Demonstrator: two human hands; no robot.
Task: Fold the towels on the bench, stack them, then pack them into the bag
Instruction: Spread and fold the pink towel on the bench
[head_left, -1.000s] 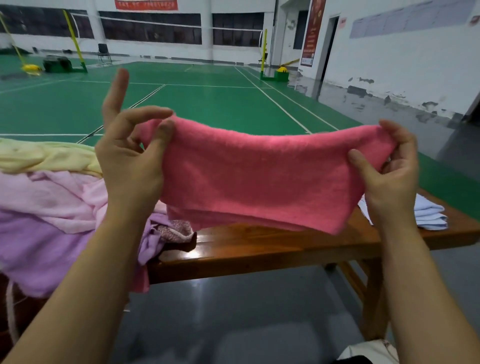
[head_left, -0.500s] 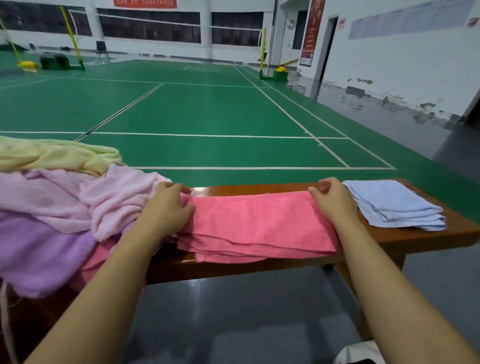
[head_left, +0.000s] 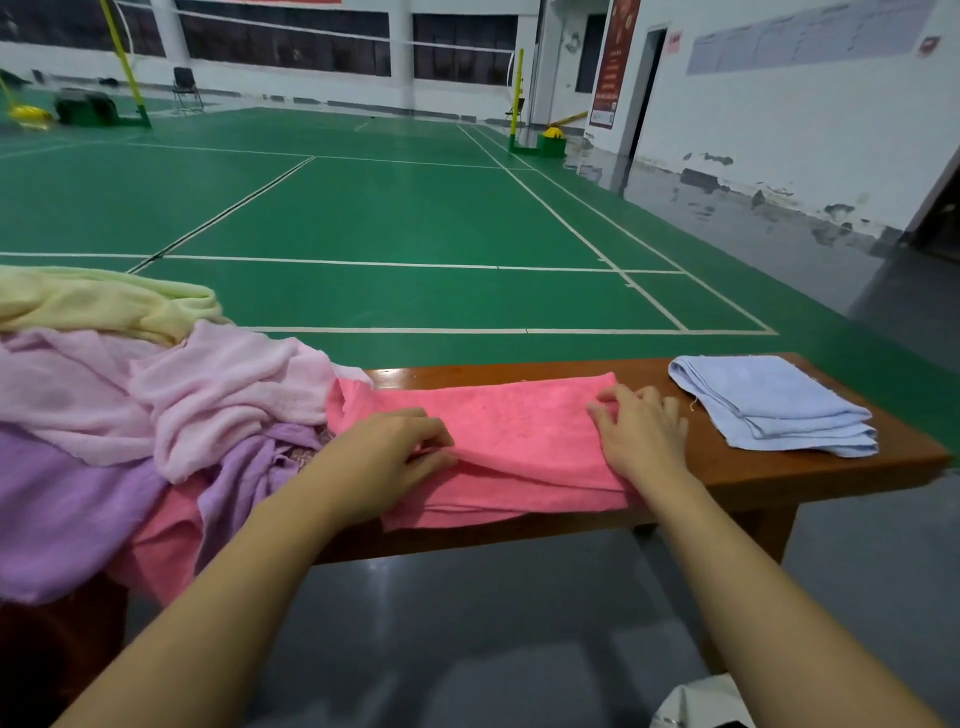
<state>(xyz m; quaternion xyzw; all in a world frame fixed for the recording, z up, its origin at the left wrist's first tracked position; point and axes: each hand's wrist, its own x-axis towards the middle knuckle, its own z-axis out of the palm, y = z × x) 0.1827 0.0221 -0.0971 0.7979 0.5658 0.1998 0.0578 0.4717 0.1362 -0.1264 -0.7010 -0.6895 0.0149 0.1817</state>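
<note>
Towel work fills the head view, the only view; a pink towel (head_left: 519, 441) lies folded along the wooden bench (head_left: 810, 467), its long side running from nine o'clock to three o'clock, its near edge hanging slightly over the bench's front lip. The left hand (head_left: 387, 457) sits on the towel's nine o'clock end; its thumb and fingertips pinch a raised ridge of the pink cloth, the other fingers curled over it. The right hand (head_left: 641, 428) lies on the towel's three o'clock end; its fingers are straight and spread, pointing toward ten o'clock, pressing the cloth flat and gripping nothing. At three o'clock of that hand, just beside the pink towel but apart from it, rests a folded light blue towel (head_left: 769, 405), several layers showing at its near edge. At nine o'clock of the left hand an unfolded heap covers the bench end; a pale pink towel (head_left: 208, 395) lies on top, a pale yellow towel (head_left: 104, 304) behind it at eleven o'clock, a purple towel (head_left: 67, 509) in front at seven o'clock, hanging over the bench edge. At five o'clock, at the bottom edge of the view, a white object (head_left: 701, 704) shows only in part; whether it is the bag I cannot tell. Beyond the bench, at twelve o'clock, stretches a green court floor (head_left: 389, 218) with white lines.
</note>
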